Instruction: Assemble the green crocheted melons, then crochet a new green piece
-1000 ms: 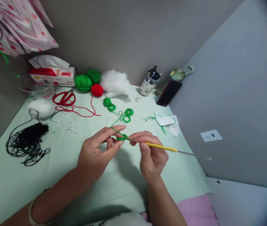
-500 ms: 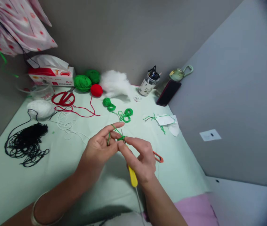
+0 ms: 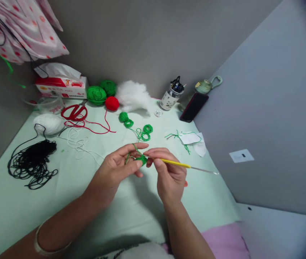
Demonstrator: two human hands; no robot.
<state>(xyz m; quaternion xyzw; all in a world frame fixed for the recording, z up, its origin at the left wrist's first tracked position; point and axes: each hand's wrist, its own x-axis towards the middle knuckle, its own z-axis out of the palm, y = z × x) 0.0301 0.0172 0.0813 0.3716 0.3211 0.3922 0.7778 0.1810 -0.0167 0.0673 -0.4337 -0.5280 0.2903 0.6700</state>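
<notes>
My left hand (image 3: pixel 119 167) pinches a small green crochet piece (image 3: pixel 142 160) between thumb and fingers, with green yarn looped over its raised index finger. In a pen-like grip, my right hand (image 3: pixel 170 172) is closed round a crochet hook (image 3: pixel 176 163) with a yellow handle. The hook lies nearly level, its metal back end pointing right, its front tip at the green piece. Loose coils of green yarn (image 3: pixel 146 133) lie just beyond my hands, beside a small green ball (image 3: pixel 123 117).
Black yarn (image 3: pixel 38 160), a white ball (image 3: pixel 49 124) and red scissors (image 3: pixel 74 112) lie at left. Behind are a tissue box (image 3: pixel 61 87), green balls (image 3: pixel 96 95), a red ball (image 3: pixel 112 103) and white stuffing (image 3: pixel 133 95). A pen jar (image 3: pixel 168 100), phone (image 3: pixel 194 107) and paper scraps (image 3: pixel 192 138) are rightward.
My right hand has turned the hook from steeply pointing away to nearly level, its back end swinging right. The green piece now shows more between my left fingers.
</notes>
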